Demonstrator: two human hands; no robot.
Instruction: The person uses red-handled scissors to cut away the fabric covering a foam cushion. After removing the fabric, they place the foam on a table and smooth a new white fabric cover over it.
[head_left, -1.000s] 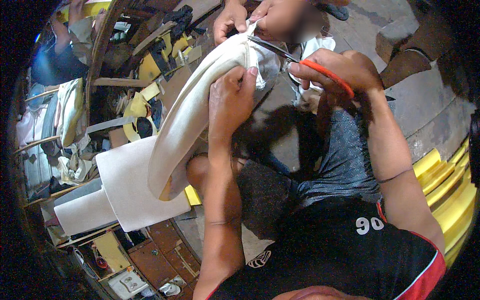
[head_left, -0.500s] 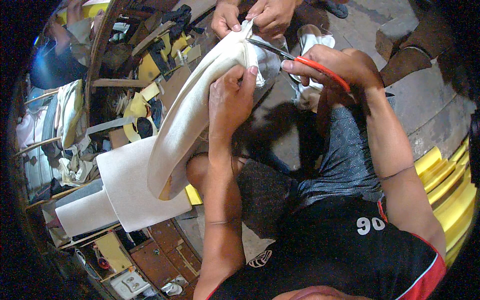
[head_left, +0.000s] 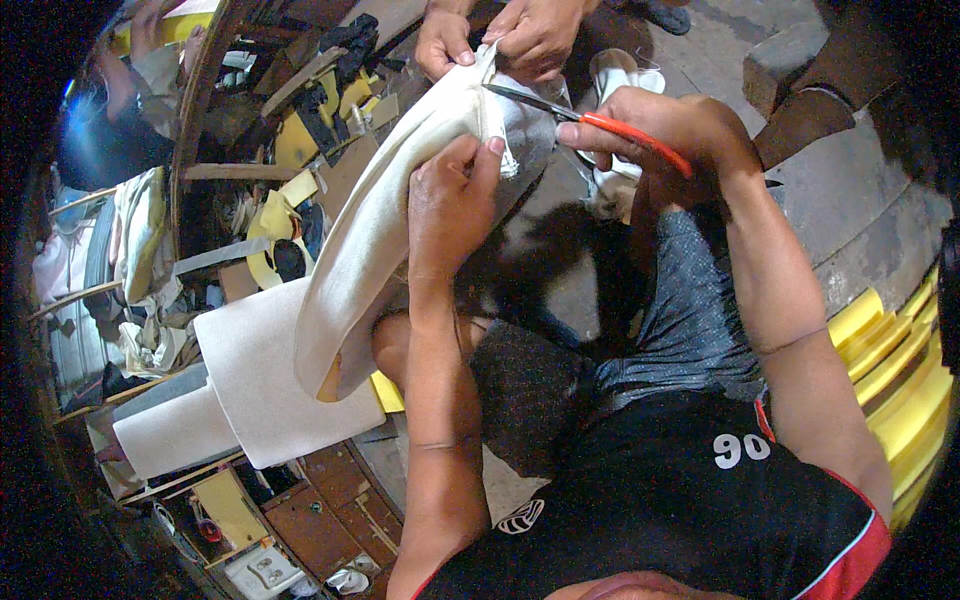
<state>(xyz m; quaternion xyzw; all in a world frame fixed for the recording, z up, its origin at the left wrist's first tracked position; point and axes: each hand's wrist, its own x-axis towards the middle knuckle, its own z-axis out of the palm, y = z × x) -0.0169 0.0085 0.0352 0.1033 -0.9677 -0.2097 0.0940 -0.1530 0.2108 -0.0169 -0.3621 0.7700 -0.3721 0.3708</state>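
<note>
A long pale cream piece of fabric (head_left: 370, 200) stretches from the roll at the left up to the top middle. My left hand (head_left: 450, 200) pinches its edge between thumb and fingers. In my right hand (head_left: 670, 135) are scissors (head_left: 610, 125) with orange-red handles. Their dark blades point left and lie against the fabric's edge, just above my left hand; how far apart the blades stand is hard to make out. Two hands of another person (head_left: 500, 38) grip the fabric's far end. White lining or scrap shows beneath the cut edge.
The thick pale fabric roll (head_left: 290, 375) lies at the left by my knee. Shelves with yellow foam scraps (head_left: 275, 215) and cloth stand beyond it. Yellow foam sheets (head_left: 890, 370) are stacked at the right. A block (head_left: 785, 65) sits on the floor at the upper right.
Both my hands, the scissors and the held fabric edge have shifted slightly left. The other person's hands have moved a little left too. All grips stay the same.
</note>
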